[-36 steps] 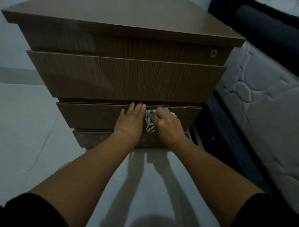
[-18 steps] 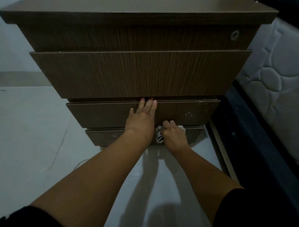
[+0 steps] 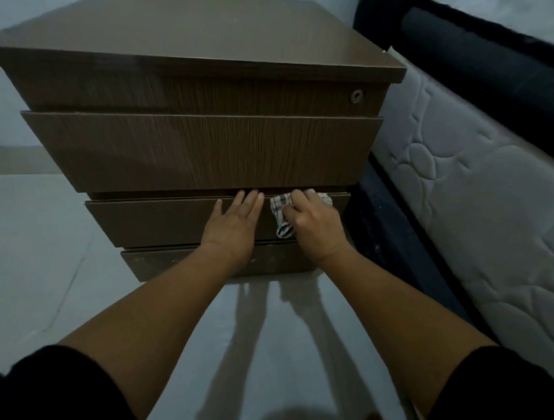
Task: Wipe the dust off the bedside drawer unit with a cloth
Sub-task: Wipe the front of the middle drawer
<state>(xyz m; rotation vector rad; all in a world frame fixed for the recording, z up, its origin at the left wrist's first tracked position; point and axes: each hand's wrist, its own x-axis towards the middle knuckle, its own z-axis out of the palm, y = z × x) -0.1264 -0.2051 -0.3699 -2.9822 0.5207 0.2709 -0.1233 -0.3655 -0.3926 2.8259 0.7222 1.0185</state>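
Right hand (image 3: 314, 229) raised cloth (image 3: 280, 214) (drawer's top edge).

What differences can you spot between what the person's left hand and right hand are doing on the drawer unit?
The left hand lies flat and open with nothing in it; the right hand is curled around a checked cloth. The left hand's fingers point straight up the panel; the right hand's are bent over the cloth. Both press on the same lower drawer front of the drawer unit.
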